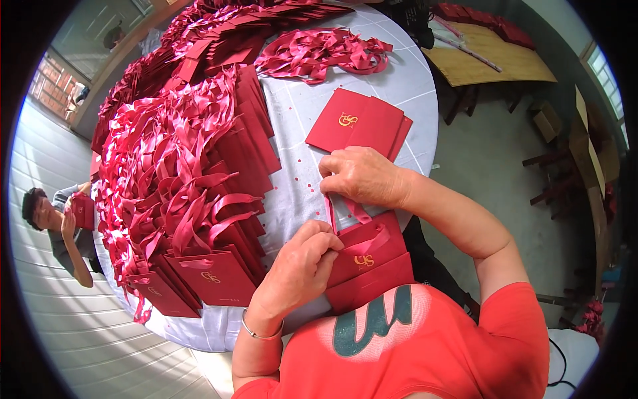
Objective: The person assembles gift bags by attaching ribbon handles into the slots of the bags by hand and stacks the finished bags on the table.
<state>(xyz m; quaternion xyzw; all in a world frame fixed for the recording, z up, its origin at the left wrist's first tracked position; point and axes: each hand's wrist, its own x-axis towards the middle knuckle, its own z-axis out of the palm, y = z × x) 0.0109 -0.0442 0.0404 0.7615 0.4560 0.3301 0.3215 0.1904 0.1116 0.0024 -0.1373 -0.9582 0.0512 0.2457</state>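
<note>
A red paper gift bag (pixel 369 266) with a gold emblem lies at the table's near edge, against my body. My right hand (pixel 365 176) is above it, fingers pinched on its pink ribbon handle (pixel 355 209). At the bag's upper left corner, my left hand (pixel 302 263) is closed on its edge; the exact grip is partly hidden by the fingers. Beyond my right hand lie flat, unthreaded red bags (pixel 352 120), overlapping each other. To the left stand packed rows of red bags (pixel 216 276) with ribbon handles on top.
A round table (pixel 286 179) with a white cloth carries everything, with small red dots scattered on it. Loose pink ribbons (pixel 325 53) lie in a heap at the back. Another person (pixel 63 226) holds a red bag at far left. A wooden table (pixel 492 60) stands back right.
</note>
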